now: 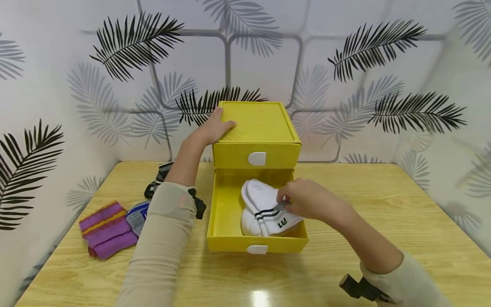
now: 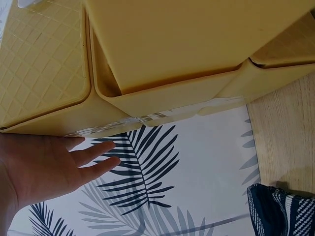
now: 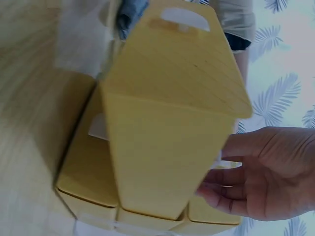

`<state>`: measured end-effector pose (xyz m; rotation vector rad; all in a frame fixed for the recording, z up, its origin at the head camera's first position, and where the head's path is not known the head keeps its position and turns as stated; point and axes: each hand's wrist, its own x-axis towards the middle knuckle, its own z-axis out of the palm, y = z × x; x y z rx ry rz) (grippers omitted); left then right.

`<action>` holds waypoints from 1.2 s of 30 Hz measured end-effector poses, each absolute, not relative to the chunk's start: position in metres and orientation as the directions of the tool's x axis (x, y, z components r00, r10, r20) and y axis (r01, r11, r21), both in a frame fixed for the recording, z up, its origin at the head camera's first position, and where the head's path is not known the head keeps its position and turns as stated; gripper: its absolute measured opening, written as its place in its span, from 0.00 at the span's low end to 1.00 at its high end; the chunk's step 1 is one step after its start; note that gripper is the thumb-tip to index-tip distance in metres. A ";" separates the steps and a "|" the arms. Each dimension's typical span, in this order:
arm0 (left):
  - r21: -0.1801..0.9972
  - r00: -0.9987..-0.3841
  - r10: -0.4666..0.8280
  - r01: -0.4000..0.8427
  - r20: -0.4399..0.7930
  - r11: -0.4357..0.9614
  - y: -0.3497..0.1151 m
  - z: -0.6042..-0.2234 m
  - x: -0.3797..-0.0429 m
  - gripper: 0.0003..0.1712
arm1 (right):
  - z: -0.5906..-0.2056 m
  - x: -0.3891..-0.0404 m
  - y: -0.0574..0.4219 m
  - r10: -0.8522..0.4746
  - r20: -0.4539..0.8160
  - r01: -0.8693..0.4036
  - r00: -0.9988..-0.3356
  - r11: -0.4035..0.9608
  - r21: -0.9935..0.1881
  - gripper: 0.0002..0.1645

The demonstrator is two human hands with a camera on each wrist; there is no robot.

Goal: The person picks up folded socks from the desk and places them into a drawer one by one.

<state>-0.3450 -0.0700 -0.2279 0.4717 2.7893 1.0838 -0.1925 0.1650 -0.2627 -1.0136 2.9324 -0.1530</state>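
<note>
A yellow drawer cabinet (image 1: 257, 123) stands on the table, its middle drawer (image 1: 226, 204) pulled out. Folded in that drawer is a pair of white socks (image 1: 264, 209) with black stripes; the cuff end leans over the drawer's right side. My right hand (image 1: 308, 198) pinches the socks at the cuff. In the right wrist view, the drawer wall hides most of the socks from that hand (image 3: 266, 177). On the cabinet's top left edge rests my left hand (image 1: 212, 128), thumb on top. Its fingers extend along the side in the left wrist view (image 2: 54, 167).
Left of the cabinet lie purple striped socks (image 1: 109, 230), a grey and blue sock (image 1: 137, 217) partly behind my left sleeve, and black and white socks (image 1: 159, 179). A closed top drawer (image 1: 234, 155) sits above the open one. The patterned wall (image 1: 261, 64) rises behind the table.
</note>
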 end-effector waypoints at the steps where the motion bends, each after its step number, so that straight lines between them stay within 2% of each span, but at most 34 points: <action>1: 0.675 -0.945 0.326 0.245 0.007 0.696 -0.070 -0.228 -0.345 0.43 | -0.267 -0.193 0.165 -0.633 -0.006 -0.629 -0.775 0.771 -0.097 0.09; 6: 0.681 -0.945 0.326 0.244 0.008 0.690 -0.068 -0.227 -0.343 0.42 | -0.279 -0.191 0.163 -0.638 -0.031 -0.634 -0.769 0.769 -0.080 0.10; 9: 0.684 -0.945 0.326 0.243 0.009 0.687 -0.066 -0.227 -0.343 0.42 | -0.273 -0.192 0.166 -0.621 0.003 -0.617 -0.784 0.779 -0.107 0.10; 14: 0.680 -0.944 0.329 0.247 0.010 0.690 -0.064 -0.226 -0.344 0.42 | -0.231 -0.207 0.175 -0.552 0.244 -0.603 -0.798 0.746 -0.283 0.09; 16: 0.671 -0.943 0.332 0.251 0.008 0.697 -0.064 -0.225 -0.344 0.42 | -0.213 -0.223 0.176 -0.452 0.350 -0.562 -0.820 0.751 -0.347 0.11; 18: 0.663 -0.942 0.334 0.255 0.008 0.704 -0.065 -0.225 -0.344 0.42 | -0.200 -0.244 0.177 -0.332 0.400 -0.484 -0.855 0.787 -0.383 0.17; 21: 0.656 -0.943 0.332 0.252 0.002 0.711 -0.064 -0.224 -0.344 0.43 | -0.198 -0.280 0.181 -0.221 0.367 -0.363 -0.903 0.850 -0.382 0.28; 25: 0.658 -0.943 0.333 0.242 -0.013 0.713 -0.061 -0.227 -0.344 0.43 | -0.211 -0.311 0.191 -0.227 0.184 -0.277 -0.956 0.903 -0.329 0.37; 28: 0.644 -0.941 0.336 0.243 -0.024 0.726 -0.060 -0.229 -0.344 0.43 | -0.220 -0.320 0.196 -0.240 0.098 -0.259 -0.966 0.908 -0.331 0.39; 32: 0.586 -0.949 0.315 0.244 -0.020 0.772 -0.063 -0.229 -0.345 0.43 | -0.226 -0.322 0.196 -0.262 0.088 -0.275 -0.961 0.885 -0.375 0.40; 36: 0.515 -0.973 0.220 0.222 0.067 0.828 -0.066 -0.228 -0.343 0.40 | -0.226 -0.323 0.191 -0.260 0.083 -0.270 -0.962 0.867 -0.418 0.40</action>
